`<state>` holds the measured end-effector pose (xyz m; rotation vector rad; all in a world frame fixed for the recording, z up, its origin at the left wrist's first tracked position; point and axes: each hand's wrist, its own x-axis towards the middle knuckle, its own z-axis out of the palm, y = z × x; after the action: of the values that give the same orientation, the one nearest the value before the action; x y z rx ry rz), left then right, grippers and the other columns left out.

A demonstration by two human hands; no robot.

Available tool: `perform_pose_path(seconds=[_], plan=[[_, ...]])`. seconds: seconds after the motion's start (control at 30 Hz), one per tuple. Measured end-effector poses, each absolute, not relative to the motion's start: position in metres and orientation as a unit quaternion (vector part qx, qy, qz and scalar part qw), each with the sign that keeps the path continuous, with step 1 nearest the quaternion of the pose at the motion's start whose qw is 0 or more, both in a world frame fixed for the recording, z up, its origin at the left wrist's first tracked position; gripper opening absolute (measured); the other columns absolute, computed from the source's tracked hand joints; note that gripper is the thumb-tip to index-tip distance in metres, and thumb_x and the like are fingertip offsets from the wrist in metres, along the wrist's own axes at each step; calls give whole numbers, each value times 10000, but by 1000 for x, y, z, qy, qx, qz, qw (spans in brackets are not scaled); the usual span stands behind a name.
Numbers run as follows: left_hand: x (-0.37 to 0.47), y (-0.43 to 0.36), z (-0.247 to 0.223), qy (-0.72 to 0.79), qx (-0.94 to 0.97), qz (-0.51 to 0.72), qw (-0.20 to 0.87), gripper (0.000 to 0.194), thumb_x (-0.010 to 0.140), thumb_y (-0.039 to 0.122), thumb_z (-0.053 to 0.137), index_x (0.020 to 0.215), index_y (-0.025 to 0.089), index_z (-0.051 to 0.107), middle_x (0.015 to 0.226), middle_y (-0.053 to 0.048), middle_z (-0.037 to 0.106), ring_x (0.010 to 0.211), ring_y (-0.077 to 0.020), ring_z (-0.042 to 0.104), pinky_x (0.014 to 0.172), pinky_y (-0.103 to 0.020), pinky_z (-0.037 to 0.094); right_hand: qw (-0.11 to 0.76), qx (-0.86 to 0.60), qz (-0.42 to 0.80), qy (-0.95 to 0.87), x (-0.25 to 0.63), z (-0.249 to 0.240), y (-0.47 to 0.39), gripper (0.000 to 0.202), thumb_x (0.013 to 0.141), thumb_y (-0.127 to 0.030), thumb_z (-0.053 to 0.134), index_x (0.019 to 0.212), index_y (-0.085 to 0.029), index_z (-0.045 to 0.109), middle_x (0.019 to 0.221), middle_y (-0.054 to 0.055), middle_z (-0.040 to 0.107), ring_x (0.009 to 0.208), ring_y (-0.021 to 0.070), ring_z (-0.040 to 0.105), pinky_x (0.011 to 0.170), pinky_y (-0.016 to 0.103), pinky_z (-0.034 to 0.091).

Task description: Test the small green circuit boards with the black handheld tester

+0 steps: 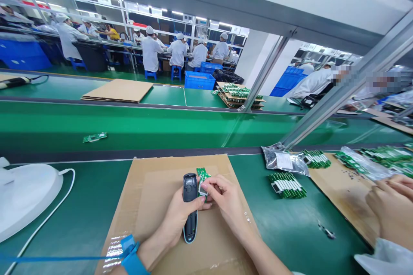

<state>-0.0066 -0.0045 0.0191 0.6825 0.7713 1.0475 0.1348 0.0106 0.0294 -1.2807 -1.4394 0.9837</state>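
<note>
Over a sheet of brown cardboard point(155, 206), my left hand point(180, 210) is closed round a long dark plastic housing point(190, 189) with a rounded end, held lengthwise away from me. Just to its right, a green circuit board point(202, 175) with a pale rectangular part is pinched by the thumb and fingers of my right hand point(224, 197). Board and housing are close together; fingers hide whether they touch. A blue wrist strap point(132, 255) with a cord running left is on my left wrist.
Stacked circuit boards point(287, 185) and a silver bag point(284, 160) lie at right, near a co-worker's hands point(390, 202). A white lamp base point(29, 197) with a cable stands left. Beyond, one board point(94, 137) lies on the green belt point(155, 126). A metal post point(335, 90) slants at right.
</note>
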Motion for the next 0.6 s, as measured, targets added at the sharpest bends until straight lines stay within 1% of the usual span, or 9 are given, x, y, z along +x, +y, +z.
perform_pose_path(seconds=[0.13,0.23,0.33,0.47,0.6], plan=[[-7,-5,19,354,310,476,742,509,729,263,777,1187,114,610,1164,-151,677,1009,-306,665,931,-444,526,465,-532,394,-588,135,30,10,222,812,-404,660,735,-202,712,710,24,589,623,149,535,508,223,451],[-7,-5,19,358,308,477,741,561,734,265,775,1238,124,573,1149,-145,683,993,-299,671,924,-450,530,462,-539,390,-586,135,32,9,225,816,-405,656,741,-201,715,701,18,565,583,138,522,499,222,469],[-6,-5,19,364,306,477,739,575,729,270,780,1244,127,569,1132,-141,688,984,-297,672,918,-452,533,465,-536,399,-580,134,35,8,227,817,-410,657,743,-205,720,701,11,556,549,131,537,485,226,490],[-6,-5,18,364,312,477,737,528,722,271,784,1191,113,601,1131,-149,685,992,-306,666,921,-467,529,462,-538,390,-587,135,37,7,230,806,-418,670,735,-205,722,680,3,555,522,127,549,486,227,485],[-6,-5,16,361,315,478,736,460,729,273,777,1139,122,631,1131,-141,687,995,-300,664,921,-458,530,457,-539,399,-584,135,36,7,255,805,-444,663,733,-205,718,718,14,579,542,134,563,509,238,488]])
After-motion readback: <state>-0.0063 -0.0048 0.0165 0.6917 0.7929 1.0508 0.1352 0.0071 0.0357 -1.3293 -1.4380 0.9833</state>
